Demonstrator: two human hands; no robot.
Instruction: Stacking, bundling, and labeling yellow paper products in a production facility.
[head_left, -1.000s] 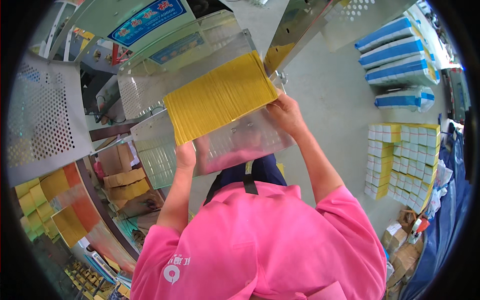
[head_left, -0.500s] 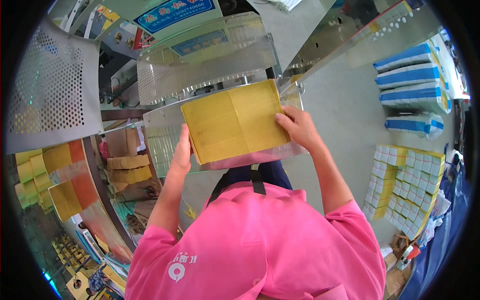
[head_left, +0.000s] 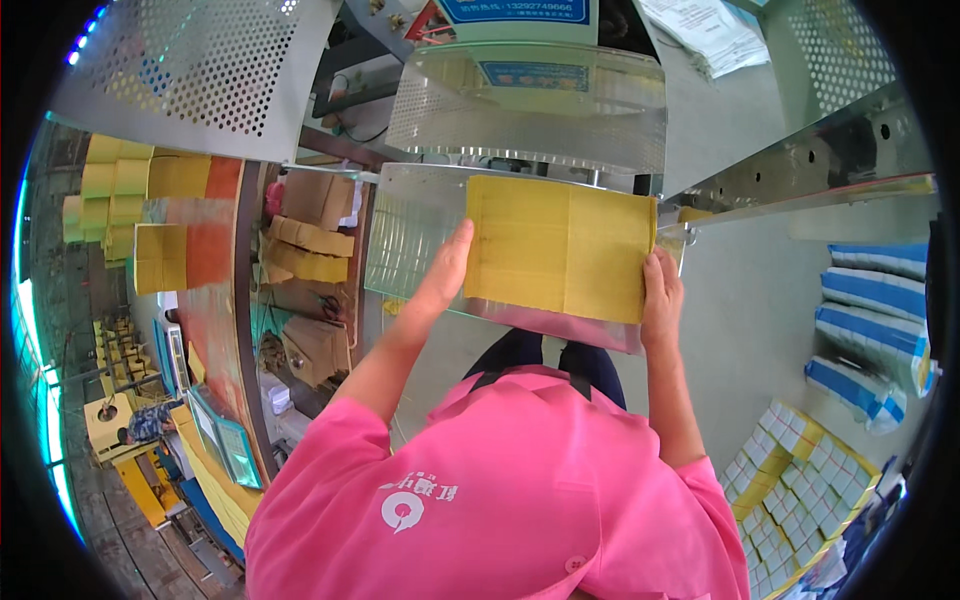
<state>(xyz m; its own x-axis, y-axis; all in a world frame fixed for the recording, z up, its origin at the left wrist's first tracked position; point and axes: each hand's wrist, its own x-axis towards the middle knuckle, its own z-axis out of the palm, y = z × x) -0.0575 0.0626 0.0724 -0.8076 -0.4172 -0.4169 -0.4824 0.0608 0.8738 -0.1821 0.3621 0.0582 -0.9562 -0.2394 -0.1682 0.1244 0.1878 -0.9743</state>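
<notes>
A stack of coarse yellow paper (head_left: 560,250) with a faint crease down its middle is held flat between my two hands. My left hand (head_left: 449,262) presses along its left edge with the fingers straight and close together. At the opposite edge, my right hand (head_left: 661,298) grips the side near the lower corner, its thumb up against the edge. The stack is over a clear plastic shelf (head_left: 412,225) at the front of a machine; whether it rests on that shelf I cannot tell. My fingers' undersides are hidden.
Beyond the shelf stands a clear guard (head_left: 530,110). A perforated metal panel (head_left: 200,80) is at upper left. A worn wooden table (head_left: 215,330) on the left bears yellow paper stacks. Blue-and-white wrapped bundles (head_left: 870,295) and banded paper packs (head_left: 800,490) lie on the right.
The view has turned leftward, so the machine and paper stack appear farther right. The stack sits straighter, and my right thumb has moved from its top to its edge.
</notes>
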